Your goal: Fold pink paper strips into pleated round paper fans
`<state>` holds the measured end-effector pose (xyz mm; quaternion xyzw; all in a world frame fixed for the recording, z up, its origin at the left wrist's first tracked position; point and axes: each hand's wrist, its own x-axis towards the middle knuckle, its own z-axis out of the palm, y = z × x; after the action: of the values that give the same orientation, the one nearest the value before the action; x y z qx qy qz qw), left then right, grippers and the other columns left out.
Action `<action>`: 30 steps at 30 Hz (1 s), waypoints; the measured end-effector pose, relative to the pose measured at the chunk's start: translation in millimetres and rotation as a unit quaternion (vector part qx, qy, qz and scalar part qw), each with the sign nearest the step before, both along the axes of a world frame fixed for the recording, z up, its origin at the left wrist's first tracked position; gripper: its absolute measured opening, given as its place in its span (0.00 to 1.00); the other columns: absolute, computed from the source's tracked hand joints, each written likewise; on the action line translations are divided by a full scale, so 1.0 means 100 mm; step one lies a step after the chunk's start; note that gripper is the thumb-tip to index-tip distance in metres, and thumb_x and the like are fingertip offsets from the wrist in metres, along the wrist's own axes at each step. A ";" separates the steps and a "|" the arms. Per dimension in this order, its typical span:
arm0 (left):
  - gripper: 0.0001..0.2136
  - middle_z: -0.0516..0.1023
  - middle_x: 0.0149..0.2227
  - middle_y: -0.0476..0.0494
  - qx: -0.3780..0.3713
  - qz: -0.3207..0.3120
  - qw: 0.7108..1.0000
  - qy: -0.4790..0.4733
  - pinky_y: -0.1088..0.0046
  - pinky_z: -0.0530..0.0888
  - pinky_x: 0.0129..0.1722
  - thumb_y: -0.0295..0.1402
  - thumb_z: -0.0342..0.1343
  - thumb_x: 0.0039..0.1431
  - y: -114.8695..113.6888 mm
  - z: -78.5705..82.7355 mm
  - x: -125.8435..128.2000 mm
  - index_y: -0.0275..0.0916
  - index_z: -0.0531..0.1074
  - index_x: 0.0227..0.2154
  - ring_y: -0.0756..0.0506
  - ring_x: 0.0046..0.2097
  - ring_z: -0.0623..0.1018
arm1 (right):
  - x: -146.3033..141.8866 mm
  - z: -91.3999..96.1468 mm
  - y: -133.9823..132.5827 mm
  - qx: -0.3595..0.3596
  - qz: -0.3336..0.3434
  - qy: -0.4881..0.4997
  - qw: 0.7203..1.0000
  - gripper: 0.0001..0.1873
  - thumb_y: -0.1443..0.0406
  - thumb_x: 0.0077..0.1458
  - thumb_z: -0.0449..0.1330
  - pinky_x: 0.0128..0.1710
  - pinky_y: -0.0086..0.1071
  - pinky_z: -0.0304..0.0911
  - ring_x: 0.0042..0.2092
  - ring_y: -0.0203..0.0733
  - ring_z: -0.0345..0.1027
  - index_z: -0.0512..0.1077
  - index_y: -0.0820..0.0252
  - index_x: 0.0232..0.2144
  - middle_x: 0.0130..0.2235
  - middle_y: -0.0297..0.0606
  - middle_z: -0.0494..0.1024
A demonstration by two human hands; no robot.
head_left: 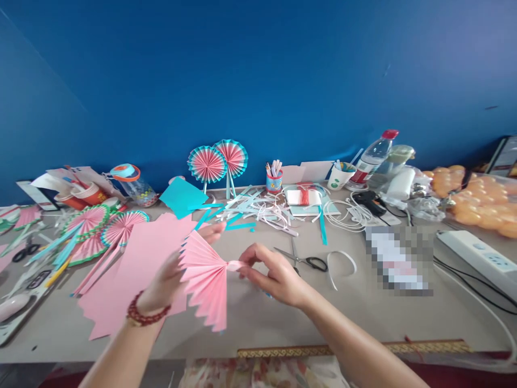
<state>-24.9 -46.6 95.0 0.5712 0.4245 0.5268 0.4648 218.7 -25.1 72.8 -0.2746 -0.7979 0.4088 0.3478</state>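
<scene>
A pleated pink paper fan is held up over the table's near middle, spread out to the left with its folds gathered at a narrow end. My right hand pinches that gathered end between thumb and fingers. Behind the spread pleats is my left hand, its fingers stretched out and partly hidden by the paper; whether it presses on the fan is unclear. Pink paper sheets lie beneath the left hand. Just beyond the right hand rest black-handled scissors and a curled white strip.
Finished round fans stand against the blue wall. Paper scraps, a pen holder and a bottle line the back. More fans lie left. A power strip sits right, a patterned strip along the front edge.
</scene>
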 end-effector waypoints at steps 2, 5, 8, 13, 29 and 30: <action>0.17 0.75 0.53 0.37 0.026 -0.009 0.995 0.092 0.53 0.63 0.61 0.41 0.54 0.60 0.09 0.17 -0.21 0.40 0.75 0.49 0.35 0.56 0.72 | 0.08 0.03 0.04 -0.007 0.014 -0.032 0.999 0.06 0.62 0.64 0.53 0.36 0.28 0.63 0.33 0.35 0.70 0.66 0.57 0.39 0.31 0.33 0.76; 0.16 0.77 0.50 0.37 0.042 0.017 0.985 0.164 0.56 0.72 0.52 0.40 0.50 0.63 0.19 0.45 -0.39 0.42 0.74 0.50 0.36 0.51 0.77 | 0.15 0.07 0.11 0.004 0.026 -0.092 0.995 0.04 0.63 0.62 0.54 0.32 0.26 0.61 0.31 0.35 0.68 0.66 0.57 0.38 0.28 0.31 0.75; 0.12 0.82 0.40 0.42 0.111 -0.047 0.947 0.297 0.68 0.76 0.40 0.42 0.58 0.57 0.22 0.66 -0.28 0.46 0.79 0.42 0.38 0.44 0.80 | 0.14 0.09 0.14 0.020 0.036 -0.138 0.990 0.02 0.65 0.61 0.54 0.31 0.25 0.59 0.29 0.34 0.67 0.66 0.56 0.37 0.28 0.31 0.75; 0.07 0.79 0.25 0.50 0.098 -0.191 0.873 0.437 0.76 0.67 0.25 0.40 0.66 0.46 0.31 0.54 0.23 0.46 0.79 0.28 0.44 0.28 0.78 | 0.03 0.08 0.15 0.020 0.034 -0.159 0.986 0.02 0.67 0.58 0.56 0.29 0.25 0.58 0.29 0.34 0.67 0.67 0.58 0.36 0.29 0.31 0.75; 0.20 0.65 0.23 0.54 -0.153 -0.253 0.840 0.456 0.76 0.60 0.23 0.51 0.41 0.64 0.27 0.39 0.41 0.40 0.62 0.27 0.51 0.23 0.65 | 0.26 -0.21 0.28 -0.148 0.043 -0.056 0.986 0.10 0.59 0.56 0.60 0.29 0.26 0.59 0.28 0.32 0.64 0.69 0.58 0.39 0.31 0.31 0.74; 0.20 0.65 0.23 0.54 -0.148 -0.257 0.835 0.463 0.76 0.60 0.24 0.51 0.40 0.64 0.27 0.41 0.41 0.40 0.62 0.26 0.51 0.24 0.65 | 0.27 -0.23 0.29 -0.151 0.052 -0.055 0.986 0.10 0.59 0.57 0.60 0.27 0.26 0.57 0.27 0.31 0.61 0.71 0.58 0.38 0.30 0.31 0.73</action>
<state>16.3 -19.3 136.3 0.7614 0.5010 -0.0071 0.4115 245.3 4.0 49.9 -0.3045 -0.7579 0.5265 0.2361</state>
